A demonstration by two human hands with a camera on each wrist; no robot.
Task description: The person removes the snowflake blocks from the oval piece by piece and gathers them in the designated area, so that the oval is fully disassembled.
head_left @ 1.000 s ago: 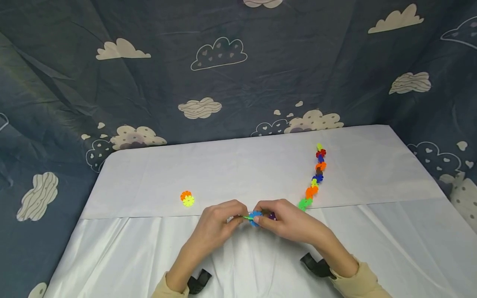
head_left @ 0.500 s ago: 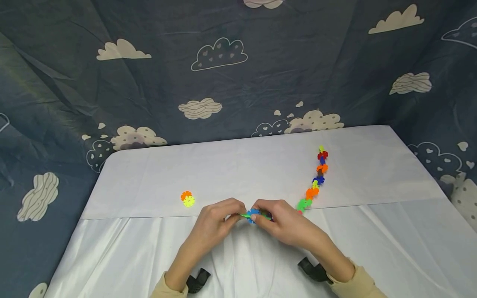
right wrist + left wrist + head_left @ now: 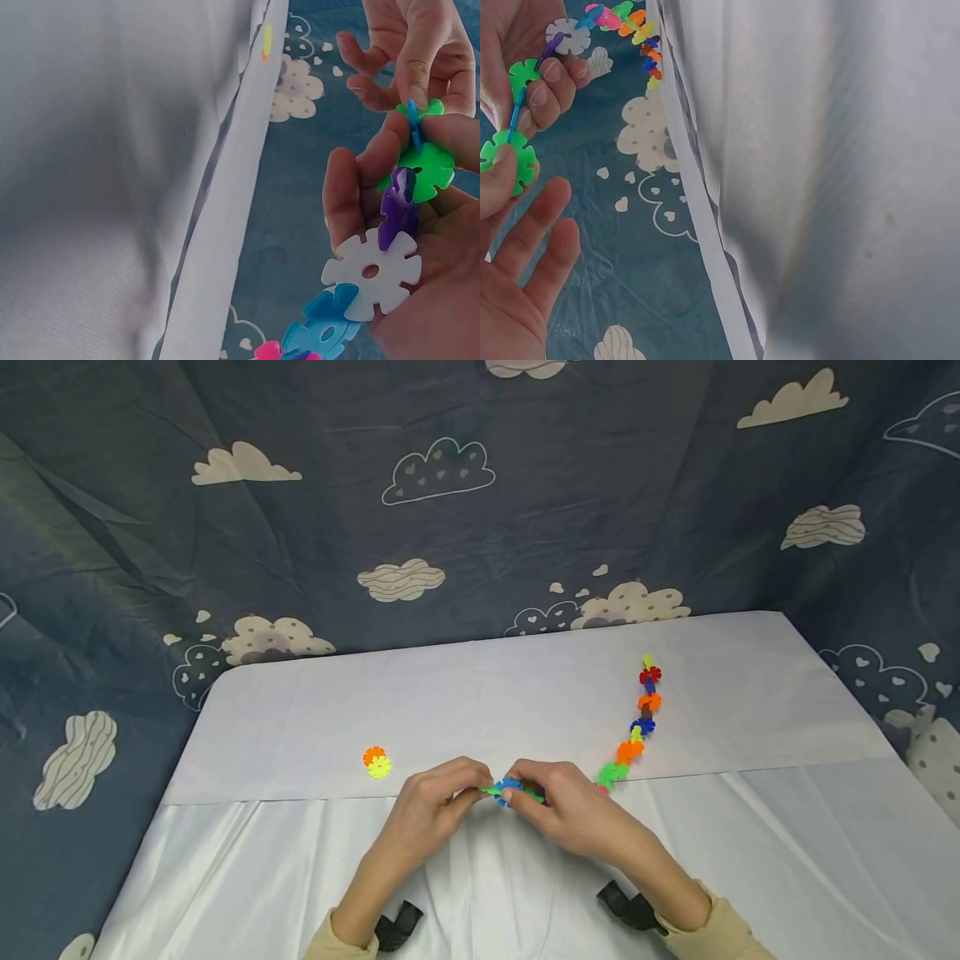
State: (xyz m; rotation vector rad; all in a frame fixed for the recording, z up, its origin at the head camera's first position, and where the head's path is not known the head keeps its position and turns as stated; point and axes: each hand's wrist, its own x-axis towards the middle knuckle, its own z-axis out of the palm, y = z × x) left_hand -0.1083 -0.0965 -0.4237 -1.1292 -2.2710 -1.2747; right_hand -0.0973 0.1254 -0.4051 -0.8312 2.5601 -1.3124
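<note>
- Well, my left hand point(image 3: 438, 802) has thumb and forefinger pinched on the green end disc point(image 3: 525, 156) of the chain point(image 3: 628, 751), while two other fingers spread out, off the plastic
- At its three o'clock, my right hand point(image 3: 566, 802) pinches the next piece, a light blue disc point(image 3: 416, 127), between thumb and fingers, so both hands face each other with these two discs between them
- Those two discs touch, set crosswise; how deeply their slots join I cannot tell
- Onward from there the chain passes by my right fingers and palm: a second green disc point(image 3: 435, 171), a purple disc point(image 3: 397, 214), a white disc point(image 3: 390, 262), another light blue disc point(image 3: 307, 330), then a pink disc point(image 3: 268, 351)
- Farther out, towards one o'clock from my right hand, it curves across the white cloth point(image 3: 300, 718) in mixed colours, past a red disc point(image 3: 650, 675) to a yellow tip point(image 3: 648, 662)
- At ten o'clock from my left hand, well apart from the chain, an orange disc point(image 3: 372, 752) and a yellow disc point(image 3: 379, 767) lie overlapping on the cloth
- Nearer me, one black band point(image 3: 399, 927) sits at seven o'clock from my left hand, another black band point(image 3: 628, 906) at five o'clock from my right
- At twelve o'clock, beyond the cloth's far edge, hangs a dark curtain point(image 3: 562, 485) with pale clouds
</note>
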